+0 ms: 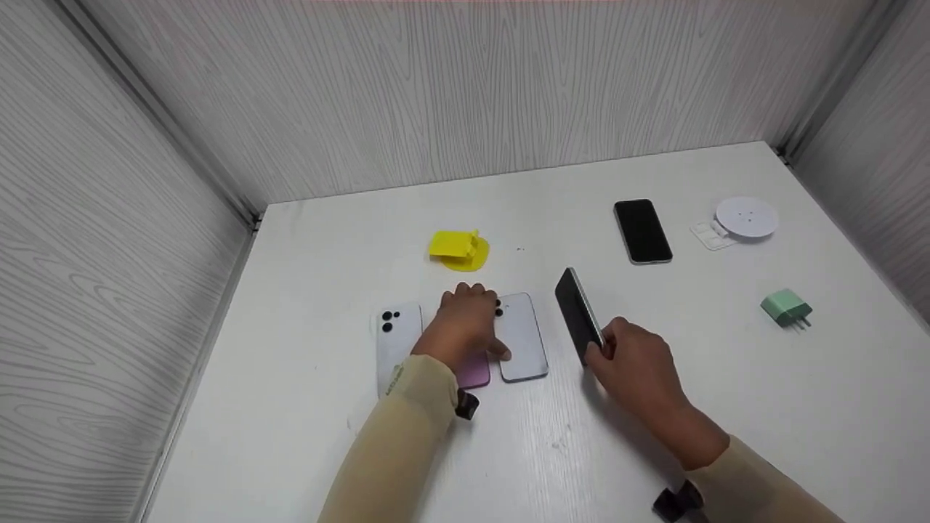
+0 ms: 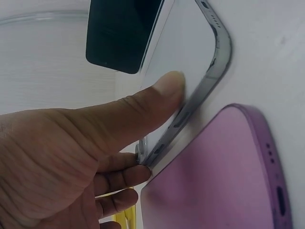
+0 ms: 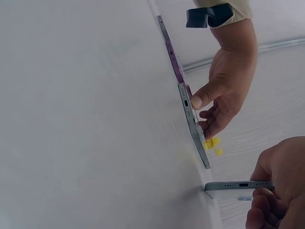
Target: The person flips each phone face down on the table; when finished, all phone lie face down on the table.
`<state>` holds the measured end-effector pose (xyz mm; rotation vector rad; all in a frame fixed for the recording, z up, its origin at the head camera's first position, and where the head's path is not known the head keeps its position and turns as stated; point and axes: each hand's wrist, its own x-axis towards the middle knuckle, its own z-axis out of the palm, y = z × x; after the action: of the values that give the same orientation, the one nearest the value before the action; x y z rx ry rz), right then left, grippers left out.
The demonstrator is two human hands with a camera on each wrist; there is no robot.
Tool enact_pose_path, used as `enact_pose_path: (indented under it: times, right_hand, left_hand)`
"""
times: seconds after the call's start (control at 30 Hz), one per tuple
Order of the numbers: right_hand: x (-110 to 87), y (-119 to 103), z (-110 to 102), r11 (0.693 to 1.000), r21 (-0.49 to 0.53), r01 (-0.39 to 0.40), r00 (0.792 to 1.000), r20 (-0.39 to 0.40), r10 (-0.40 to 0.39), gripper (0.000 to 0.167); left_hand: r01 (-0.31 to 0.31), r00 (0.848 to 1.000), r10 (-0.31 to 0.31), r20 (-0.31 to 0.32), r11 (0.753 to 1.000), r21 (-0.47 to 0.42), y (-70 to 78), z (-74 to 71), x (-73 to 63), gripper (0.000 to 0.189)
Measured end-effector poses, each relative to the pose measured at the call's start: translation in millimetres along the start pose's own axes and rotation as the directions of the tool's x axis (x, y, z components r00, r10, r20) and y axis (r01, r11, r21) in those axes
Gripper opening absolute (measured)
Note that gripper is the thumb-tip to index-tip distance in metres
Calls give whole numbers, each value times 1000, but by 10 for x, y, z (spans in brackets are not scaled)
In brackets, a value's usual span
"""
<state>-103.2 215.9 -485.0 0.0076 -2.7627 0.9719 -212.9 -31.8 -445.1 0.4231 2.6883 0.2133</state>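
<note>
My left hand [image 1: 463, 319] reaches over a pink phone [image 1: 476, 373] to the white phone [image 1: 527, 341] that lies back-up on the table. Its thumb [image 2: 169, 88] rests along the long edge of this white phone, and the fingertips are by its camera corner. On the left of the pink phone lies another white phone [image 1: 398, 341], also back-up. Beside the row, my right hand [image 1: 643, 367] grips one end of a fourth phone [image 1: 577, 316], between thumb and fingers. That phone is raised on its side, dark screen towards the left hand.
Behind the row stands a small yellow phone stand [image 1: 458, 249]. Further right lie a black phone [image 1: 643, 232], a white stand with a round base [image 1: 746, 216], and a green charger plug [image 1: 786, 308]. Wood-grain walls [image 1: 465, 94] border the table's back and sides.
</note>
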Motion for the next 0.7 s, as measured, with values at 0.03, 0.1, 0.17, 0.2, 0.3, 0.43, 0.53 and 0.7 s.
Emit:
enact_pose_path:
  times: [0.03, 0.1, 0.17, 0.2, 0.3, 0.43, 0.53, 0.7]
  right_hand:
    - [-3, 2, 3, 1000, 5, -3, 1000, -1, 3, 17]
    - [-5, 10, 13, 1000, 12, -7, 1000, -5, 7, 16]
    - [-4, 16, 23, 1000, 17, -10, 1000, -10, 10, 16]
    - [-2, 18, 29, 1000, 18, -9, 1000, -13, 10, 16]
    - [-1, 17, 55, 1000, 9, -6, 1000, -14, 6, 15]
    - [-2, 22, 85, 1000, -23, 7, 1000, -9, -7, 16]
    - [-5, 30, 94, 999, -45, 21, 1000, -15, -21, 17]
    - [-5, 31, 99, 998, -59, 35, 999, -18, -37, 17]
  left_hand:
    - [-3, 1000, 3, -1, 1000, 15, 8, -5, 7, 92]
    - [5, 1000, -5, -11, 999, 49, 36, -17, 29, 83]
    - [19, 998, -14, -55, 996, 89, 85, -34, 73, 77]
    - [27, 996, -18, -90, 995, 99, 119, -43, 101, 74]
    - [26, 979, -18, -203, 999, 36, 247, -51, 185, 69]
    - [-88, 971, 33, -238, 970, -226, 443, -25, 272, 67]
    - [-146, 977, 73, -200, 913, -380, 572, 18, 323, 71]
    - [-142, 980, 69, -187, 899, -414, 716, 79, 374, 77]
